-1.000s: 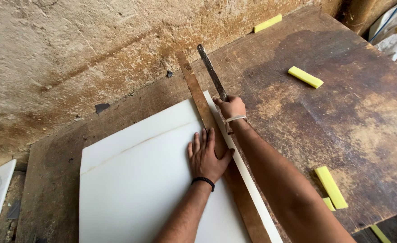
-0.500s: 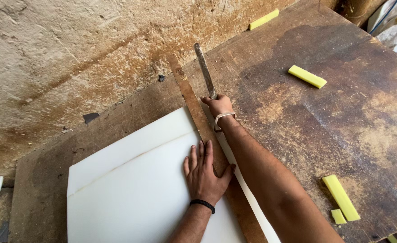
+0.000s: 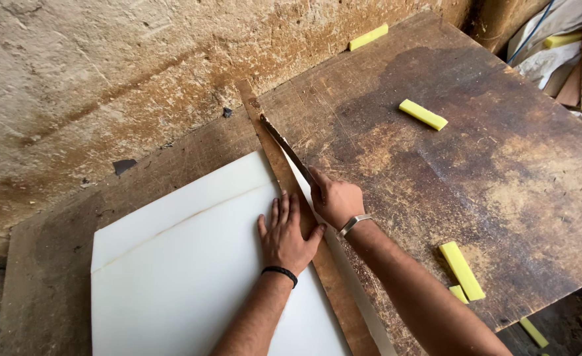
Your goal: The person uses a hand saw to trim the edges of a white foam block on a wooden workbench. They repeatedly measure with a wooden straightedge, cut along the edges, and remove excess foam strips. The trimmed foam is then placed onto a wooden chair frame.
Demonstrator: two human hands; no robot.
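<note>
Left hand [image 3: 284, 234] presses flat, fingers spread, on the white foam sheet [image 3: 185, 264] near the workbench [image 3: 502, 165] back edge; right hand [image 3: 336, 200] grips the long knife [image 3: 287, 150]. The sheet looks light, stiff, crumbly: best held flat beside the cut.

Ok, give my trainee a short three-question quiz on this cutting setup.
1. True or false: the left hand lies flat on the white sheet.
2. What does the right hand hold? A) blade B) hammer C) brush
3. Fill in: the wooden strip lies along the sheet's ___ edge.

Key: 1 true. 2 A, the long blade, which runs along the strip. 3 right.
</note>
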